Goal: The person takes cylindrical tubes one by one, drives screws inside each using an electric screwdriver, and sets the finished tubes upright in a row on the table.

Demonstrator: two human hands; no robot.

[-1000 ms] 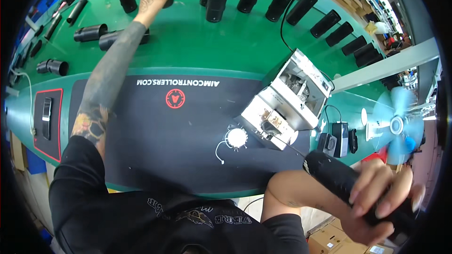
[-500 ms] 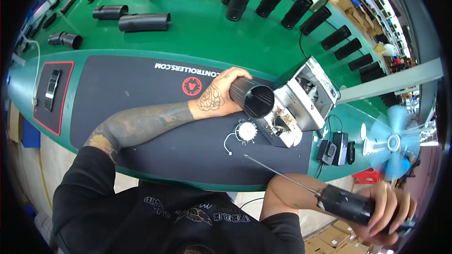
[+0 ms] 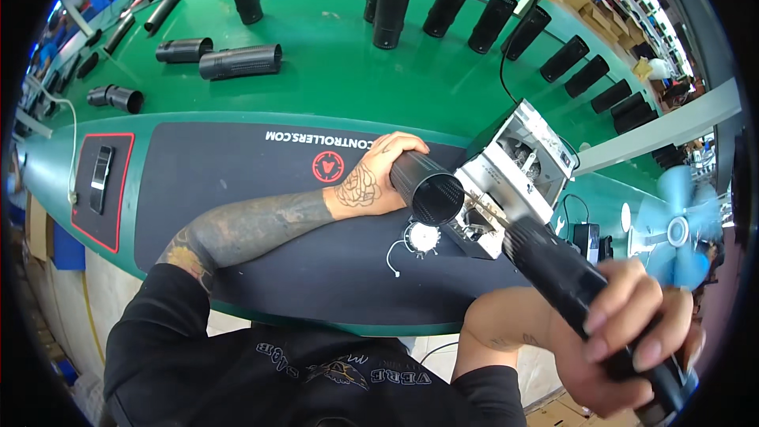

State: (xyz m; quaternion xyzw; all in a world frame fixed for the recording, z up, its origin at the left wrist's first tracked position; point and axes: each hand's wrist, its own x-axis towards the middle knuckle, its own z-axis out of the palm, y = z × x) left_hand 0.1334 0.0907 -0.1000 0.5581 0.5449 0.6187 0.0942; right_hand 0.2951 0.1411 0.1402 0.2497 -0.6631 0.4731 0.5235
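**Both hands wrapped around black tubes at the bench**

Gripping tight, the left hand (image 3: 371, 178) has its fingers curled round a black perforated tube (image 3: 425, 184), holding it low over the dark work mat (image 3: 237, 190) with the open meshed end turned toward the camera. That tube sits right at the front of a small metal machine (image 3: 514, 174), its mouth just beside the machine's silver bracket.

Over on the other side, the right hand (image 3: 632, 340) is clenched round a second black tube (image 3: 569, 285), a longer one, slanting up from the lower right edge of the head view toward the machine. Its upper end sits close to the first tube's mouth; whether the two touch cannot be told.

Just below the held tube, a small round white part (image 3: 421, 237) with a thin wire lies on the mat. Farther up, on the green tabletop (image 3: 332, 71), a row of upright black tubes (image 3: 490, 20) curves away to the right, and two more tubes (image 3: 237, 61) lie on their sides at the left. A blue fan (image 3: 676, 229) stands at the right rim, blades blurred. A black panel outlined in red (image 3: 101, 190) rests at the mat's left end.
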